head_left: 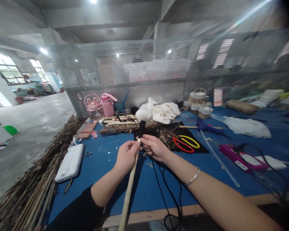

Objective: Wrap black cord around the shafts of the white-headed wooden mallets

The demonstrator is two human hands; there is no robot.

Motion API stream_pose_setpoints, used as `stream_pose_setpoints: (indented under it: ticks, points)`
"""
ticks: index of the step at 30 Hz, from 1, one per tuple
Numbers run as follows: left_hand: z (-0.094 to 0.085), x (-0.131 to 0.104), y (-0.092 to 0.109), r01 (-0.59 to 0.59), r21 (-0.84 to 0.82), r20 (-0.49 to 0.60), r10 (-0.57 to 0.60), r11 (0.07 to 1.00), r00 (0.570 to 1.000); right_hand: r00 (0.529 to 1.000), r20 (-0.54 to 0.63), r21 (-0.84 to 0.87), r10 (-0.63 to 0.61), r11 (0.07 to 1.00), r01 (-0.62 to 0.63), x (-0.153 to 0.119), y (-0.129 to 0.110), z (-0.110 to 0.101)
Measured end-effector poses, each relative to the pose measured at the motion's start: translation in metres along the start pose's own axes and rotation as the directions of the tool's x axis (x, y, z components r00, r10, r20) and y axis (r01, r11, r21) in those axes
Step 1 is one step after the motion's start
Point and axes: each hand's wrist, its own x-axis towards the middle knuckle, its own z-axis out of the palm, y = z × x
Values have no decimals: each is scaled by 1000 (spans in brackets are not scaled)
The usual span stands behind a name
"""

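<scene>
My left hand (128, 155) is closed around a pale wooden stick (129, 189), just below a white padded head (144, 114). Black cord (141, 127) is wrapped tightly in a band between the head and the bare wood. With fingers pinched at the lower end of that band, my right hand (156, 147) grips the black cord, whose loose length (170, 192) hangs down over the table's front edge. Beyond the hands lies a black cloth (199, 144) with scissors (186, 143) that have red and yellow handles.
Dried stalks (36, 173) line the left side by a white power bank (69, 163). Wooden sticks (122, 121) and white cloth (165, 112) lie at the back, before a perforated metal screen (125, 70). On the right are a blue glue gun (209, 126) and a magenta device (240, 158).
</scene>
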Motion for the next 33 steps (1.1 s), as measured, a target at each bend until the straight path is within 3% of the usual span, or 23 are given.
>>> stream_pose_setpoints:
  ticks: [5,8,10,12,17,27,33]
  points:
    - [2,-4,-1,126,-59,97,-120,990,988,998,-60,-50,-30,998,27,0,5,1]
    - [2,-7,-2,-27,124,-12,28,992,1000,995,-87,-85,-48,996,40,1,8,4]
    - [1,-8,-1,-163,258,-65,185,952,981,995,-86,-98,-45,995,36,1,9,5]
    - [0,-8,2,-207,329,-77,244,921,967,996,-85,-102,-39,994,30,2,9,6]
    - [-1,-8,5,-130,295,-68,156,947,985,993,-106,-104,-48,994,37,1,7,6]
    - [4,-4,-1,18,-1,42,-18,1000,999,1000,-14,-74,14,997,-15,0,2,2]
    - [2,1,-5,-53,118,56,46,992,997,998,-46,-133,-30,991,23,2,7,-3]
